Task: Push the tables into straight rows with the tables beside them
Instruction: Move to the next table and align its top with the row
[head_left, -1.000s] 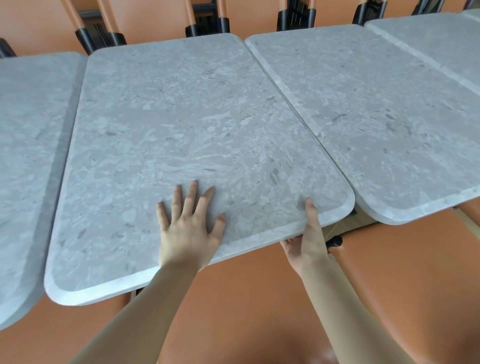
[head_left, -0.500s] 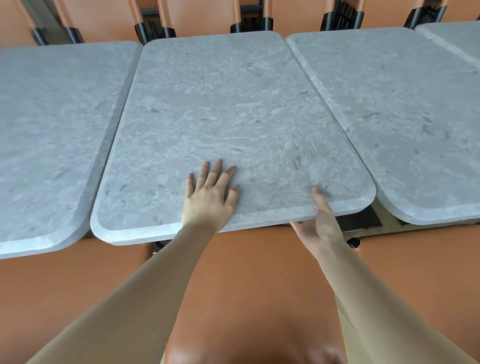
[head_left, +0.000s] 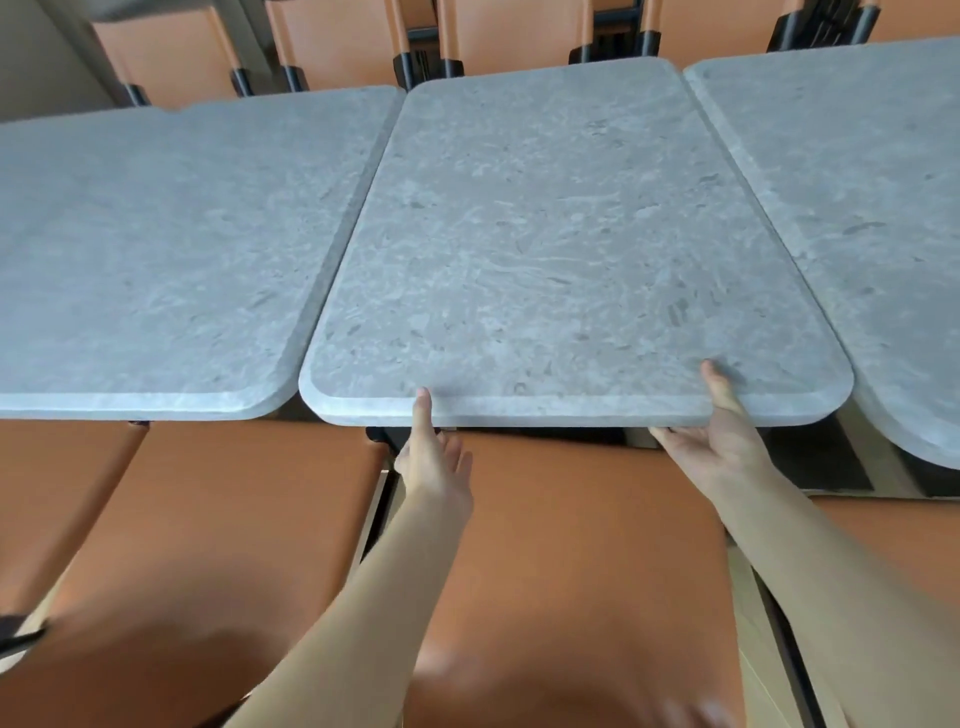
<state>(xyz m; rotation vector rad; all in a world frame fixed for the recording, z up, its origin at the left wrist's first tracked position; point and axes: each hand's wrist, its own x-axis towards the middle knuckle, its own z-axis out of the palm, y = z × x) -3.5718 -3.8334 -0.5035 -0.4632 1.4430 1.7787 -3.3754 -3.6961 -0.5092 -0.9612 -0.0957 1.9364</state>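
tables: middle table | left table | right table | side by side

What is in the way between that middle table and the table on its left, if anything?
Nothing visible. Only a narrow bare gap separates the middle table from the left table. Both hands are already on its near edge: the left hand and right hand, thumbs on top.

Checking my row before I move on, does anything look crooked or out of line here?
Yes. The middle table sits askew: its near edge juts past the left table, and its far edge lies farther back too. No damage or spills show.
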